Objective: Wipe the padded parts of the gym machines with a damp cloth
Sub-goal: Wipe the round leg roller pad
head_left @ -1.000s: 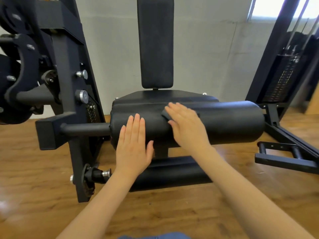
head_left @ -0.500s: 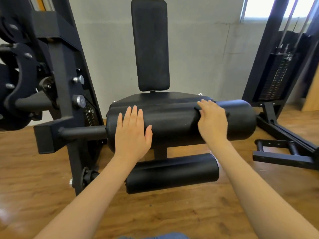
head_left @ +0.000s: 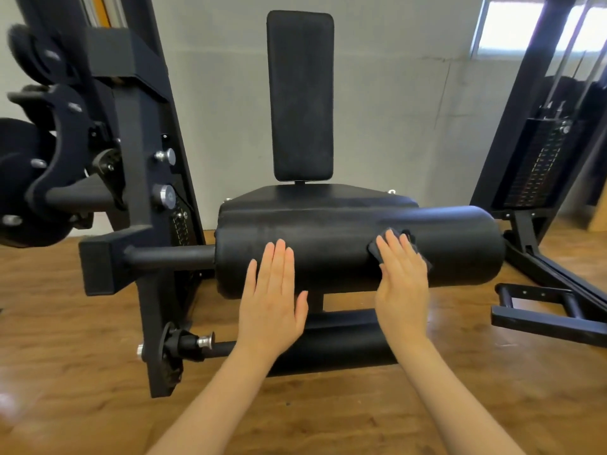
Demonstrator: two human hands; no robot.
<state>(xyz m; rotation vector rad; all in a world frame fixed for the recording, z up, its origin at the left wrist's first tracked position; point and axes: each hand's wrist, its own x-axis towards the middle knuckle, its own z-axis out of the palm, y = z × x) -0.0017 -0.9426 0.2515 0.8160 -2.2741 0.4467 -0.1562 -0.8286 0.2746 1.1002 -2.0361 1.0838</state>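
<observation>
A wooden floor (head_left: 328, 418) is seen under everything, with a glossy patch at the far left. The black machine frame (head_left: 154, 290) is stood directly on it at the left, and a second machine's base bars (head_left: 545, 318) are rested on it at the right. A lower roller pad (head_left: 341, 339) is held just above the boards.

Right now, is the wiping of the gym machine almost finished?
Not yet, I think. The right hand presses the dark cloth flat on the big roller pad, and the left hand rests on it. The lower roller pad, seat and back pad aren't being touched; I can't tell if they're wiped.
</observation>
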